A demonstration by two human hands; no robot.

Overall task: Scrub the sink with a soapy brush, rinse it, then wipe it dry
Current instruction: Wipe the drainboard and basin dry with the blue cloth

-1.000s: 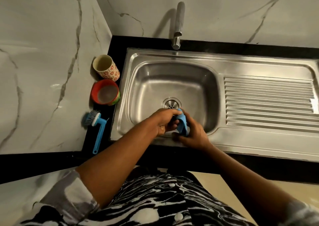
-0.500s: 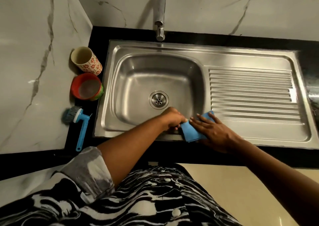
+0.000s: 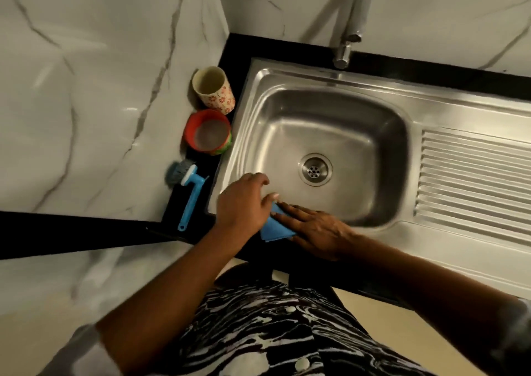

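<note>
Well to the left of the left hand [image 3: 244, 200], on the black counter strip: blue-handled scrub brush with grey bristles [image 3: 188, 191], lying untouched. Beyond it, further from the hand, red plastic bowl [image 3: 208, 133] and cream cup with red flower print [image 3: 212, 91].

Left hand set on the near-left rim of the stainless steel sink [image 3: 250, 123], knuckles up, fingers bent down, thumb laid against the corner of the folded blue cloth [image 3: 274, 227]. Cannot tell whether pinching that corner or only touching it.

Cloth flat on the near rim, between and partly beneath both hands. Right hand [image 3: 316, 229] spread flat on top, fingers straight, pressing down and pointing towards the left hand.

Changed in the last second: first bunched up in both hands over the basin near the round steel drain [image 3: 315, 169]; then laid flat on the rim near the basin's right corner; now slid leftward along the rim, past the drain.

Beyond the right hand, basin bare, no foam seen. Further off, grey metal tap [image 3: 349, 28], no water running. To the right of the right hand, ribbed steel drainboard [image 3: 474, 180].

Judged from this: scrubbing and rinsing done, drying under way, front rim being wiped. Basin and drainboard probably still to dry.
</note>
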